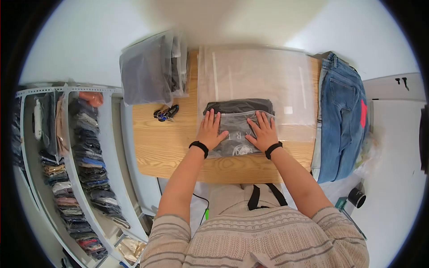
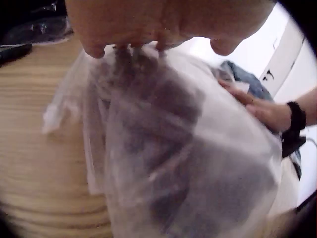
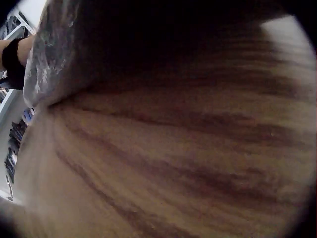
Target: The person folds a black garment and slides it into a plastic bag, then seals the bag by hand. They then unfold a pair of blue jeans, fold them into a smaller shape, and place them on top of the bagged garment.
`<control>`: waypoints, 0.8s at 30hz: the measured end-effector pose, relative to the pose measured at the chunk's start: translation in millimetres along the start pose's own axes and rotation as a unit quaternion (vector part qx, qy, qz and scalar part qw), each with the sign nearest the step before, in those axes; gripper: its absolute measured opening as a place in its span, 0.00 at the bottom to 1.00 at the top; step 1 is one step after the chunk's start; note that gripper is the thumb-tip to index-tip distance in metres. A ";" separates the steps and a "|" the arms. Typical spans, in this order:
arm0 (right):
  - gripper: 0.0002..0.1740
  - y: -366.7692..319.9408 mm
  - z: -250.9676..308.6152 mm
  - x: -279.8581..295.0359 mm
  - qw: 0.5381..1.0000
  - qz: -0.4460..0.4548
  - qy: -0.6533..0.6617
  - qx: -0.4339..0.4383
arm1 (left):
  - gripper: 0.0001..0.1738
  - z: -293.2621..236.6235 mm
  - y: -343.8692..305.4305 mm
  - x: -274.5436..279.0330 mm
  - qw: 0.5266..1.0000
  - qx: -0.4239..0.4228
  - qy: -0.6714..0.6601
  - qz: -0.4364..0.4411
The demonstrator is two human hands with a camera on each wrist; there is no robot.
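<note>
A dark folded garment [image 1: 241,106] lies in a translucent plastic bag [image 1: 232,120] with white lettering and a round white print. My left hand [image 1: 211,131] rests on the bag's left side, fingers straight and spread. On its right side my right hand [image 1: 263,132] presses with extended fingers. From the left wrist, the cloudy bag [image 2: 148,134] bulges over dark contents, with the left fingers along its top and the right hand [image 2: 262,111] at the far side. In the right wrist view, the right hand is hidden; crinkled bag plastic [image 3: 49,59] shows at upper left.
Large clear bags [image 1: 263,76] lie flat beneath the garment on the wooden table [image 1: 156,152]. Keys [image 1: 166,113] and a stack of bagged clothes [image 1: 147,67] are at the left. Jeans [image 1: 342,120] hang along the right edge. Shelves [image 1: 67,134] of packed clothing stand far left.
</note>
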State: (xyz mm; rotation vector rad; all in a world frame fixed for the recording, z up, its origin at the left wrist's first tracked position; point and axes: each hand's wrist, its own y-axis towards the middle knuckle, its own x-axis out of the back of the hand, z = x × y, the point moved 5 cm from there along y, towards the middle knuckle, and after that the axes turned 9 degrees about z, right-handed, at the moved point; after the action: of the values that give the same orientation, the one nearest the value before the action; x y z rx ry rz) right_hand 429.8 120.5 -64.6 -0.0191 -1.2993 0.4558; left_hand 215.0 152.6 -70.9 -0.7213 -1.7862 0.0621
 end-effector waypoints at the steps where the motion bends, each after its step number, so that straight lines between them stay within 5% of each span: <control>1: 0.35 -0.7 -0.1 0.0 1.000 -0.005 0.000 -0.003 | 0.42 1.6 -0.4 13.4 1.000 -0.005 0.004 -0.002; 3: 0.36 0.6 0.0 -0.5 1.000 0.010 -0.010 -0.006 | 0.35 5.6 -1.3 35.7 0.996 -0.021 -0.082 0.018; 4: 0.36 1.5 -0.4 1.1 1.000 0.006 -0.011 -0.008 | 0.25 0.1 -4.3 53.1 0.993 -0.027 -0.049 -0.108; 8: 0.36 -0.1 2.5 2.0 1.000 0.009 0.013 -0.003 | 0.09 -7.0 22.3 59.4 0.988 -0.012 -0.075 -0.134; 15: 0.36 -0.4 1.2 1.4 1.000 0.012 0.018 -0.005 | 0.07 -17.1 40.8 55.6 0.996 0.002 -0.041 -0.081; 20: 0.36 -0.6 2.3 1.5 1.000 0.010 0.012 -0.007 | 0.10 38.2 33.6 55.8 0.980 0.051 -0.186 -0.048; 24: 0.36 1.1 2.1 0.0 1.000 0.007 -0.005 -0.009 | 0.11 73.4 18.9 56.7 0.986 0.078 -0.145 -0.033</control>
State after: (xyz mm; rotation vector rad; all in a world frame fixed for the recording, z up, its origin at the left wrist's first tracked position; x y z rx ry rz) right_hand 427.6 120.9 -64.4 -0.0399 -1.3142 0.4563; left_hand 149.2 218.9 -55.5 -0.5612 -2.0543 0.2718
